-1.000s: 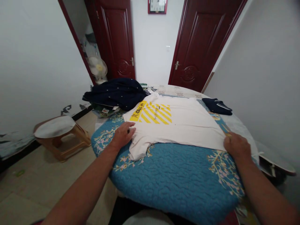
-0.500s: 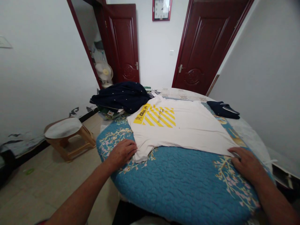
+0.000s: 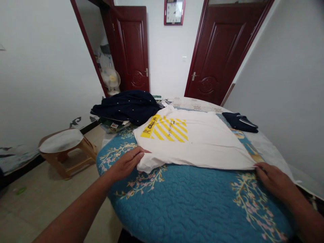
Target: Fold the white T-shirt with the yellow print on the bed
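A white T-shirt [image 3: 202, 145] with a yellow striped print lies spread sideways over a blue quilted cover [image 3: 192, 195], its collar toward the left and its hem toward the right. My left hand [image 3: 130, 160] pinches the shirt near the sleeve and shoulder at the near left. At the near right corner of the hem, my right hand [image 3: 273, 175] has its fingers closed on the fabric. The near edge of the shirt runs fairly straight between both hands, with light creases.
A heap of dark navy clothing [image 3: 126, 106] sits at the table's far left. One folded navy garment [image 3: 240, 122] rests at the far right. A stool [image 3: 64, 145] stands on the floor to the left, and a fan [image 3: 111, 81] is beyond the doorway.
My left hand has shifted from the sleeve end up toward the shoulder and now pinches the cloth. My right hand has moved slightly outward with the hem corner. The view has tilted a little.
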The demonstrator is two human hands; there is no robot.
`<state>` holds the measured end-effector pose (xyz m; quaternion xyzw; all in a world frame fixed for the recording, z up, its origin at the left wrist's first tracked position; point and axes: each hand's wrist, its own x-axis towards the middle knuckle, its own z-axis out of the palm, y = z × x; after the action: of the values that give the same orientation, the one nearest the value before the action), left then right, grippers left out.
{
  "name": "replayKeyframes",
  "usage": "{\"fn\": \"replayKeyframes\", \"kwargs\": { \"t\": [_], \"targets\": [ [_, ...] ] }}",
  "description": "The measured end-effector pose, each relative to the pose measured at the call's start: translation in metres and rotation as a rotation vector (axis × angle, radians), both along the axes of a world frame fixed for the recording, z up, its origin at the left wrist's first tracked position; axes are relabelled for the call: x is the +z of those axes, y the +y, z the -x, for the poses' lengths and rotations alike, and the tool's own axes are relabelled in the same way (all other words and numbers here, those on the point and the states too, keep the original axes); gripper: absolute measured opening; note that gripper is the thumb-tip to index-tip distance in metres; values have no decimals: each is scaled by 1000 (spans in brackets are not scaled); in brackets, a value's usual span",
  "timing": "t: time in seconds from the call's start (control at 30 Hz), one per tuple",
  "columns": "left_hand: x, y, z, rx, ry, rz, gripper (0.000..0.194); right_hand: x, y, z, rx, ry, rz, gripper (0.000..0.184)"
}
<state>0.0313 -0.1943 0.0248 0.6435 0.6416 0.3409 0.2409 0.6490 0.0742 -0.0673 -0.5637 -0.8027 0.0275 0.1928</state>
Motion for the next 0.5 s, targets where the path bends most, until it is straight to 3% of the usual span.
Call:
{"fn": "replayKeyframes", "kwargs": {
  "t": [0.13,0.27,0.4,0.5],
  "targets": [
    [21,21,9,-4,11,42,43,27,26,-2,29,84,86,34],
    [49,67,19,66,-57,35,45,70,76,12,59,147,236,34],
    [69,155,39,159,-397,97,40,106,145,45,-13,256,299,29],
    [74,235,59,291,-525,125,27,106,200,74,-115,303,257,29]
  ]
}}
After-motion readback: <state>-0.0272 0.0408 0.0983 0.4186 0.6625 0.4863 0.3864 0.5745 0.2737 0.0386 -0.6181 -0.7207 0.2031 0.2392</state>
